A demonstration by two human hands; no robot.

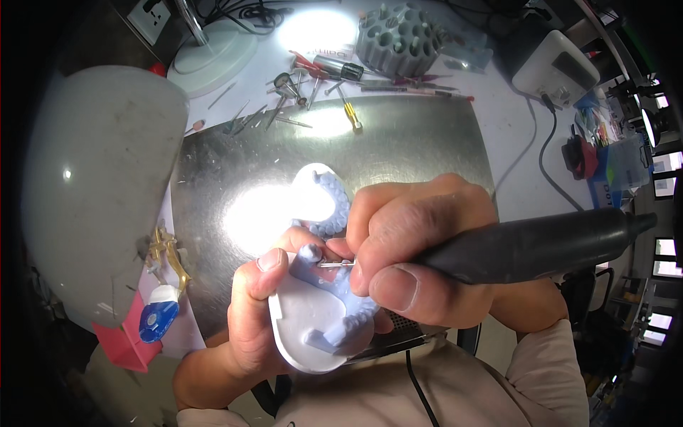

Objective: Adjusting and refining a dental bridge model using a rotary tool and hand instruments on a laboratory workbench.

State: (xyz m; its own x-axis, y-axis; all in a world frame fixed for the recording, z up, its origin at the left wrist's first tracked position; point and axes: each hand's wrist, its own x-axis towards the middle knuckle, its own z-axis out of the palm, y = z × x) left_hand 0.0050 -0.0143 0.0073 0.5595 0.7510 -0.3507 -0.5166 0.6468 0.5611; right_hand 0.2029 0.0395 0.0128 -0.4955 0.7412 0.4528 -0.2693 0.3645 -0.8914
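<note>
My left hand (255,306) grips a dental model, whose white base (306,313) carries a pale blue arch of teeth (359,306). The thumb presses on the base's rim, and the other fingers are partly hidden behind the model. In my right hand (427,235) is a black dental handpiece (541,245), held like a pen. Its thin metal bur (334,264) lies at the blue arch near a gap between the teeth; whether it touches cannot be made out. Just beyond, a second white and blue dental model (331,203) rests on the metal sheet.
A metal sheet (398,142) covers the table. Several burs and small tools (284,99) lie along its far edge, before a grey bur holder (400,43). At left stand a large clear shield (107,185) and a brass-coloured articulator (171,260). A white control box (555,67) sits far right.
</note>
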